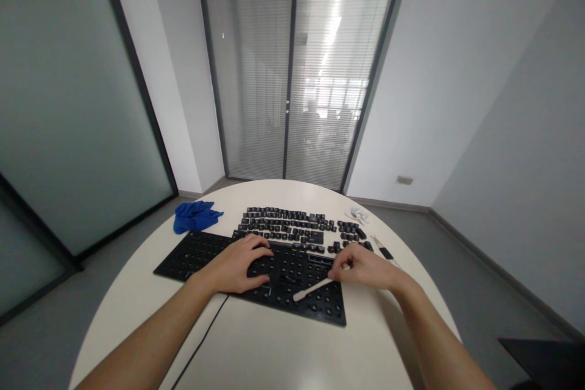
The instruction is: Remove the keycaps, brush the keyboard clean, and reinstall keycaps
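The left hand (235, 265) lies on the left-middle part of a flat black keyboard base (331, 311), and its fingers (261, 252) are spread apart, with nothing held in them. The right hand (361, 265) is over the right end of the base, and its fingers pinch a thin, pale stick with a wider, flat end (313, 289). The stick slants down to the left, and its wide end is over the right part of the base, near the little bumps there. The keyboard base sits in the middle of a round, cream-white worktop (283, 347), a bit crooked, with its left end farther away and its right end closer. A thin black cord (201, 344) runs from its near edge toward the bottom of the view. Just past the base are lots of small black keycaps with pale marks (278, 227), put in rows, with a smaller bunch off to the right. A crumpled bright blue cloth (196, 217) is by the far left corner of the base. On the far right side of the worktop is a crumpled white thing (358, 214), too blurry to name. Nearer, to the right of the keycaps, is a small tool with a black part and thin pale prongs (386, 253). Behind the worktop is a dark-framed glass door with striped blinds (251, 85).
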The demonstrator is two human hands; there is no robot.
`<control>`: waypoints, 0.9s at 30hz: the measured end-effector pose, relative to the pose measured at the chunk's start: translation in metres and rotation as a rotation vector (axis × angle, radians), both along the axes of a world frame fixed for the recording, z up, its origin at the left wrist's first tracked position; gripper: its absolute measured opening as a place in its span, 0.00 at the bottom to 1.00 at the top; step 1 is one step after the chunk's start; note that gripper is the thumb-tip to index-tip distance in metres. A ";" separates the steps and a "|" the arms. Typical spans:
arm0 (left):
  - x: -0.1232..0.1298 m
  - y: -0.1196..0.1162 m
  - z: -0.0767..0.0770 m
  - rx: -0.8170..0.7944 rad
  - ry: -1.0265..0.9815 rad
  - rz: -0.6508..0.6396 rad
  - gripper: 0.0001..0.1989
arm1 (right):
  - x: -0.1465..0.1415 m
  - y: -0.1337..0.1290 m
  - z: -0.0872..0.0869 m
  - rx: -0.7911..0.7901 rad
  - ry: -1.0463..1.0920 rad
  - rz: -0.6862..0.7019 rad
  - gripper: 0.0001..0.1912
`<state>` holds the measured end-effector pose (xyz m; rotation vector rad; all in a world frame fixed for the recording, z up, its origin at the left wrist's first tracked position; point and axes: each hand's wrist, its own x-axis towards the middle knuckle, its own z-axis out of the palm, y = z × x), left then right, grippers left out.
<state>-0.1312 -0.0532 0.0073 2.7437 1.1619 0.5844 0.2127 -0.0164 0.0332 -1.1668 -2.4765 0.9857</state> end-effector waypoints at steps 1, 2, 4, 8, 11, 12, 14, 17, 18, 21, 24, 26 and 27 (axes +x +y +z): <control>0.000 0.000 0.000 0.000 -0.002 0.001 0.23 | -0.001 -0.001 0.000 -0.006 -0.009 0.006 0.14; 0.000 0.000 0.000 0.001 -0.003 0.002 0.22 | -0.001 -0.001 0.000 -0.012 -0.013 0.010 0.14; 0.001 0.000 0.000 0.002 -0.001 0.005 0.22 | -0.002 -0.001 0.000 -0.019 -0.018 0.011 0.14; 0.001 0.000 0.001 0.000 0.009 0.005 0.21 | -0.002 -0.002 0.001 -0.017 -0.025 0.009 0.14; 0.001 0.000 0.000 0.001 0.005 0.005 0.20 | -0.002 -0.001 0.002 -0.004 -0.023 0.001 0.15; 0.001 0.000 0.000 0.001 0.002 0.005 0.20 | -0.003 -0.001 0.002 -0.003 -0.020 -0.002 0.15; 0.001 0.000 0.000 0.004 -0.001 0.005 0.20 | -0.006 -0.002 0.001 -0.007 -0.007 0.000 0.14; 0.002 -0.001 0.001 0.006 0.001 0.008 0.20 | -0.013 -0.003 -0.002 -0.005 0.025 0.022 0.14; 0.002 -0.001 0.001 0.006 0.003 0.009 0.20 | -0.016 -0.004 -0.003 -0.004 0.033 0.034 0.15; 0.003 -0.001 0.002 0.009 0.004 0.011 0.20 | -0.023 -0.007 -0.006 -0.005 0.046 0.070 0.17; 0.004 -0.001 0.003 0.006 0.004 0.009 0.20 | -0.024 -0.007 -0.007 -0.006 0.040 0.078 0.19; 0.003 -0.001 0.003 0.003 0.004 0.006 0.20 | -0.021 -0.005 -0.006 -0.012 0.026 0.074 0.19; 0.003 -0.001 0.003 0.004 0.002 0.004 0.20 | -0.018 -0.005 -0.005 -0.016 0.020 0.069 0.18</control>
